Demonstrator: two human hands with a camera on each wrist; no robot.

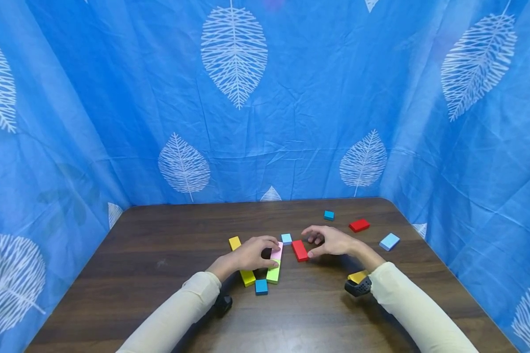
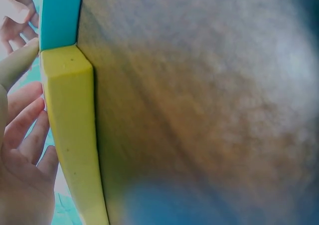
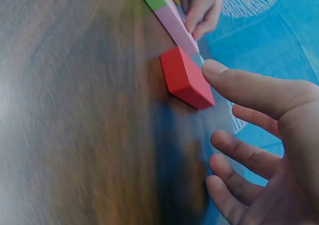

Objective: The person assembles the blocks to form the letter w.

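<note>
Nearest me on the dark wooden worktop (image 1: 159, 274) a small teal cube (image 1: 261, 287) lies just beside the near end of a green block (image 1: 273, 274). The pink block (image 1: 277, 251) continues the green one end to end, and a long yellow block (image 1: 241, 261) runs alongside them, partly under my left hand (image 1: 252, 253).

My left hand rests over that row, fingertips curled down onto the pink block and touching it. I cannot tell from these views whether it truly pinches the block or only presses on top. My right hand (image 1: 331, 241) lies just right of the red block (image 1: 299, 250); the right wrist view shows the thumb (image 3: 239, 83) against the block's end and the other fingers spread apart, holding nothing.

The red block sits at a slight angle, close to the pink block without clearly touching it. I judge the risk to be a sideways nudge: a thumb push off the block's centre could swing it into the row and knock pink and green out of line.

Beyond lie a pale blue cube (image 1: 286, 239), another yellow piece (image 1: 357, 276) by my right wrist, then a second red block (image 1: 359, 225), a light blue tile (image 1: 389, 241) and a far teal cube (image 1: 329, 214).
</note>
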